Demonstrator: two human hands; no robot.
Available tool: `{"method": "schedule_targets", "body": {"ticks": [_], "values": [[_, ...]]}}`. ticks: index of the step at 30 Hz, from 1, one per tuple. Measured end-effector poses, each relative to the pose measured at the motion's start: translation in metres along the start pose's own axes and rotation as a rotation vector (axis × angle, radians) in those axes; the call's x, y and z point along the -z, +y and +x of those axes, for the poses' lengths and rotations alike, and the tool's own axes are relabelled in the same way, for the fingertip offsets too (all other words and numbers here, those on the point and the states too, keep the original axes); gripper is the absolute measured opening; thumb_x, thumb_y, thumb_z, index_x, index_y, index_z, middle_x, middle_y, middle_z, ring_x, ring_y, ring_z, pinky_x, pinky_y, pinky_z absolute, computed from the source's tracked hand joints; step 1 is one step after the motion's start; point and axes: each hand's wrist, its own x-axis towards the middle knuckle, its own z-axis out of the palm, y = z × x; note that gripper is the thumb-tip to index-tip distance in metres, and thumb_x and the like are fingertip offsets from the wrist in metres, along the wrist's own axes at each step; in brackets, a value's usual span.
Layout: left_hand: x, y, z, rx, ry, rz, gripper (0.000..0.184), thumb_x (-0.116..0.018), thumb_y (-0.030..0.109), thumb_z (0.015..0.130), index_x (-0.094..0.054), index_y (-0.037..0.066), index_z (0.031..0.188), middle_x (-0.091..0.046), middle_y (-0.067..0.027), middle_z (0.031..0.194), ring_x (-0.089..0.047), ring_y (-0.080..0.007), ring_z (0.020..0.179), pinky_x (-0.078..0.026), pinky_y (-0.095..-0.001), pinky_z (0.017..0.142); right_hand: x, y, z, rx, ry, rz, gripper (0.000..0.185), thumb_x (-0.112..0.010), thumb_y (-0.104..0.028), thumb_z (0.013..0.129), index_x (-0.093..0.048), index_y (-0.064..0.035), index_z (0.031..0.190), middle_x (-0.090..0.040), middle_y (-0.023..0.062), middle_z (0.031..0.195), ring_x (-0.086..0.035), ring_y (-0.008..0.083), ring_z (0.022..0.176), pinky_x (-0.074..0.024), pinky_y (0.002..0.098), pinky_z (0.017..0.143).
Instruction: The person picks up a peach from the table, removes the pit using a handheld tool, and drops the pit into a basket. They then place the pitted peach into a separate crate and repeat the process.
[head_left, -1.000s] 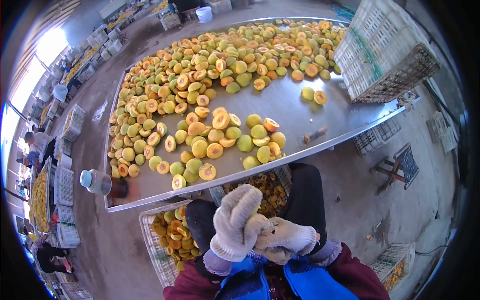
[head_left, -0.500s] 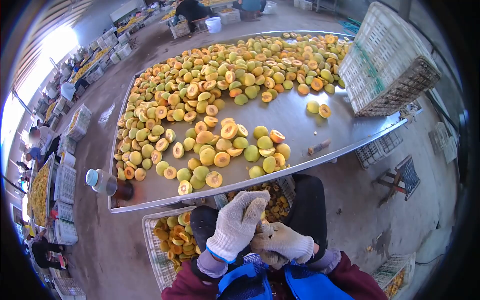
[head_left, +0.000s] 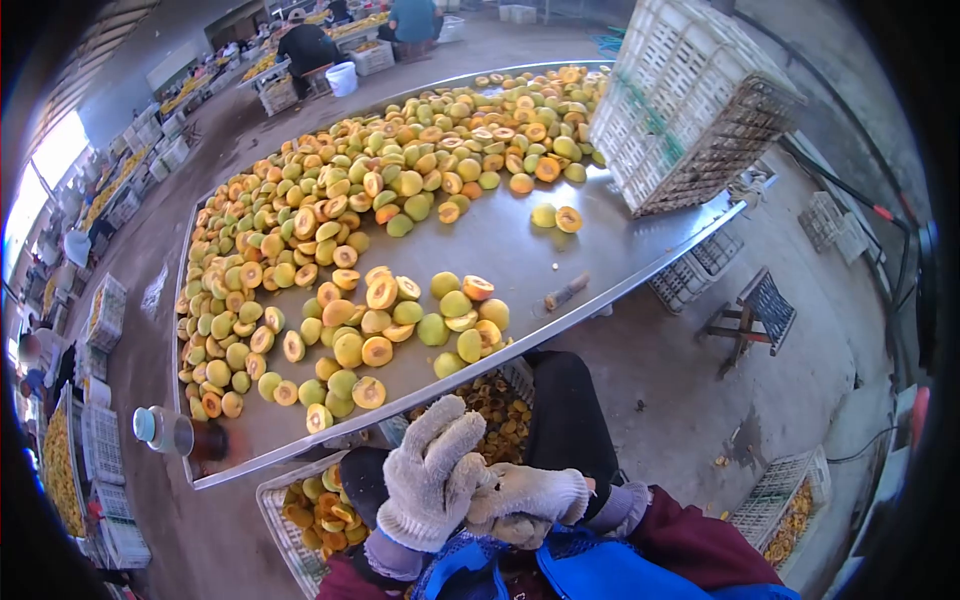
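Both my hands wear whitish knit gloves and meet above my lap. My left hand (head_left: 432, 478) has fingers stretched upward and apart, its thumb side against the other hand. My right hand (head_left: 532, 498) is closed, fingers curled toward my left palm; a small dark bit shows between the hands, too small to name. Beneath them, between my knees, is a crate of dark yellow fruit pieces (head_left: 497, 408). Halved peaches (head_left: 377, 352), yellow-green with orange flesh, lie on the metal table (head_left: 520, 235) ahead. A crate of peach halves (head_left: 325, 515) stands beside my left leg.
A large white plastic crate (head_left: 690, 110) stands tilted on the table's right end. A short brown stick-like piece (head_left: 567, 291) lies near the front edge. A jar of dark liquid (head_left: 180, 434) is at the left corner. A folding stool (head_left: 757, 318) stands right; people work at other tables.
My view has turned right, shifting the table leftward. My left hand's fingers have spread apart more, and the yellow bit seen between my hands no longer shows.
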Motion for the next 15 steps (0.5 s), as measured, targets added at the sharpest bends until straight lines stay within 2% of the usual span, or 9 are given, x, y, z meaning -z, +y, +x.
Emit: {"method": "schedule_targets", "body": {"ticks": [2,4,5,6,8,10,12,13,15], "values": [[-0.001,0.002,0.007,0.007,-0.002,-0.007,0.031,-0.061,0.01,0.084,-0.065,0.012,0.114,-0.063,-0.0137,0.115,-0.067,-0.0341,0.093,-0.055,-0.0387,0.079,-0.008,0.0,0.0,0.12,0.09,-0.067,0.021,-0.064,-0.026,0.087,-0.057,-0.0074,0.082,-0.051,0.0004,0.055,-0.043,0.0086,0.036,-0.0324,0.0224,0.033],[-0.004,0.003,0.017,0.204,-0.043,-0.063,0.024,-0.063,0.011,0.086,-0.066,0.01,0.11,-0.065,-0.0127,0.107,-0.067,-0.0306,0.092,-0.055,-0.0355,0.076,-0.009,-0.012,-0.002,0.044,0.13,-0.03,0.02,-0.064,-0.025,0.087,-0.057,-0.007,0.081,-0.051,0.0001,0.055,-0.044,0.0092,0.037,-0.0336,0.0228,0.034],[-0.001,0.008,0.022,0.41,-0.102,-0.214,0.019,-0.063,0.015,0.09,-0.066,0.008,0.107,-0.067,-0.0122,0.101,-0.068,-0.0286,0.092,-0.054,-0.0339,0.076,-0.01,-0.019,-0.004,-0.084,0.072,0.032,0.021,-0.064,-0.025,0.085,-0.058,-0.0058,0.079,-0.051,0.0011,0.056,-0.043,0.01,0.037,-0.0346,0.0233,0.036],[-0.003,0.008,0.021,0.416,-0.11,-0.218,0.019,-0.063,0.015,0.09,-0.066,0.008,0.107,-0.067,-0.0122,0.101,-0.068,-0.0286,0.092,-0.054,-0.0339,0.076,-0.01,-0.015,-0.003,-0.086,0.074,0.043,0.021,-0.064,-0.025,0.085,-0.058,-0.0058,0.079,-0.051,0.0011,0.056,-0.043,0.01,0.037,-0.0346,0.0233,0.036],[-0.007,0.005,0.024,0.386,-0.133,-0.165,0.019,-0.062,0.019,0.092,-0.067,0.007,0.106,-0.067,-0.012,0.101,-0.068,-0.0282,0.091,-0.054,-0.0337,0.078,-0.007,-0.012,-0.002,-0.013,0.203,-0.048,0.022,-0.064,-0.025,0.084,-0.058,-0.004,0.08,-0.05,0.0019,0.054,-0.039,0.0105,0.035,-0.0322,0.0238,0.034],[-0.007,-0.002,0.02,0.345,-0.109,-0.237,0.018,-0.06,0.017,0.093,-0.067,0.005,0.105,-0.067,-0.0132,0.103,-0.068,-0.0296,0.091,-0.054,-0.0348,0.08,0.004,-0.012,-0.004,-0.102,0.057,0.034,0.022,-0.064,-0.025,0.085,-0.059,-0.0033,0.083,-0.053,0.0025,0.06,-0.045,0.0104,0.043,-0.0385,0.0237,0.041],[-0.002,-0.006,0.022,0.261,-0.174,-0.427,0.019,-0.058,0.014,0.093,-0.066,0.003,0.105,-0.067,-0.0146,0.104,-0.067,-0.0309,0.092,-0.053,-0.0358,0.081,0.008,0.001,0.002,0.225,-0.02,0.003,0.02,-0.065,-0.023,0.086,-0.059,-0.0039,0.085,-0.056,0.0024,0.068,-0.054,0.0096,0.058,-0.0452,0.023,0.054],[-0.001,-0.009,0.023,0.085,-0.165,-0.405,0.021,-0.055,0.014,0.093,-0.066,0.001,0.106,-0.067,-0.0173,0.104,-0.066,-0.0311,0.094,-0.053,-0.0368,0.082,0.017,0.012,0.01,0.217,-0.173,0.1,0.019,-0.066,-0.022,0.087,-0.059,-0.0046,0.089,-0.059,0.0029,0.078,-0.056,0.0096,0.071,-0.047,0.0235,0.065],[-0.002,-0.016,0.023,0.087,-0.166,-0.495,0.023,-0.054,0.017,0.094,-0.066,0.002,0.107,-0.066,-0.0177,0.104,-0.066,-0.0302,0.095,-0.052,-0.0368,0.083,0.009,0.009,0.004,0.196,-0.206,0.173,0.02,-0.066,-0.023,0.087,-0.059,-0.0043,0.091,-0.059,0.0034,0.08,-0.056,0.0099,0.071,-0.047,0.0234,0.064]]}}
